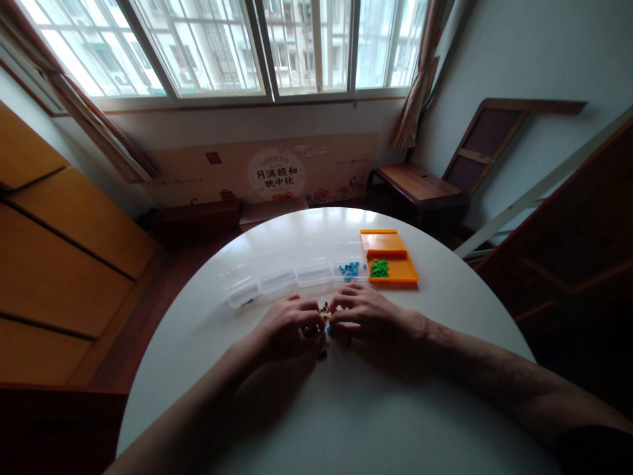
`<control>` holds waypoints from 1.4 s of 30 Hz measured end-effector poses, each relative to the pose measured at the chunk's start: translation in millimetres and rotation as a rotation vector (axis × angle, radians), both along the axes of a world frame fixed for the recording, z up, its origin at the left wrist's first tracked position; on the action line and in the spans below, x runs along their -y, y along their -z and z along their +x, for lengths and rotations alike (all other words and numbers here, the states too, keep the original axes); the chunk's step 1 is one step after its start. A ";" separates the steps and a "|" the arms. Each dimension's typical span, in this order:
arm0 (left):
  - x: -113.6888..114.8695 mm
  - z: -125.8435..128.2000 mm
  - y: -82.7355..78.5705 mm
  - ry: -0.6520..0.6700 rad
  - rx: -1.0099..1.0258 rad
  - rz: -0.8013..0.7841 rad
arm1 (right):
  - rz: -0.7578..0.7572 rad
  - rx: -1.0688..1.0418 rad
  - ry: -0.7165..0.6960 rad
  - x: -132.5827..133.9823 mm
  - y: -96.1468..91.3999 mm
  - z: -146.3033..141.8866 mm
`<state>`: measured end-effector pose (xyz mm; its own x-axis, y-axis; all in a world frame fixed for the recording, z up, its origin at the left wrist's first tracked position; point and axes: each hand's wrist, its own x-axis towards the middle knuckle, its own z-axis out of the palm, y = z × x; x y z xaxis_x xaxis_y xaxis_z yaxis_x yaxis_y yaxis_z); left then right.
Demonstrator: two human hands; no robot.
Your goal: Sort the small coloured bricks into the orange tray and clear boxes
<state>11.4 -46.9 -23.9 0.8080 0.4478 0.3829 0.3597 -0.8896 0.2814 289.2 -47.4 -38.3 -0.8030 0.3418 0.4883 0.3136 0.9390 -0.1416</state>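
My left hand (pixel 291 322) rests low over the white table, fingers curled around or above small pieces that are mostly hidden under it. Opposite it, my right hand (pixel 368 312) has bent fingers, with a small blue piece (pixel 330 330) at its thumb and fingertips. Between the two hands lies a little pile of tiny brown and cream pieces (pixel 325 311). A few dark pieces (pixel 323 355) lie on the table just nearer to me. Their exact kind is too small to make out.
Beyond my hands stands a row of clear plastic compartments (pixel 277 280); the rightmost holds blue pieces (pixel 351 270). Beside it an orange tray (pixel 403 269) holds green pieces (pixel 379 268). The round white table (pixel 198 369) has a curved edge. A wooden chair (pixel 420 181) stands behind it.
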 end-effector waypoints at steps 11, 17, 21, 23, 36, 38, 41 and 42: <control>-2.1 -2.9 2.4 0.021 -0.007 0.011 | 0.024 0.053 -0.028 -0.1 0.1 0.4; 1.4 0.0 -4.3 -0.005 -0.001 0.008 | 0.042 -0.002 -0.051 0.3 -1.0 -3.3; 3.5 1.9 -8.8 -0.016 0.013 0.002 | -0.005 -0.178 0.021 -0.7 -4.8 -2.5; 3.2 2.5 -9.3 -0.016 0.027 0.006 | -0.016 -0.279 0.143 -4.3 -4.5 1.3; -0.2 1.8 -4.2 0.015 0.083 0.004 | 0.011 -0.337 0.712 -31.8 9.2 26.5; 1.1 2.1 -7.2 0.025 0.062 0.003 | -0.004 -0.337 0.706 -30.9 9.7 26.9; 2.0 1.5 -11.0 0.053 0.026 -0.022 | -0.026 -0.341 0.667 -28.8 9.5 26.6; 2.0 0.8 -11.6 0.058 0.014 -0.037 | -0.029 -0.338 0.651 -28.0 9.1 26.2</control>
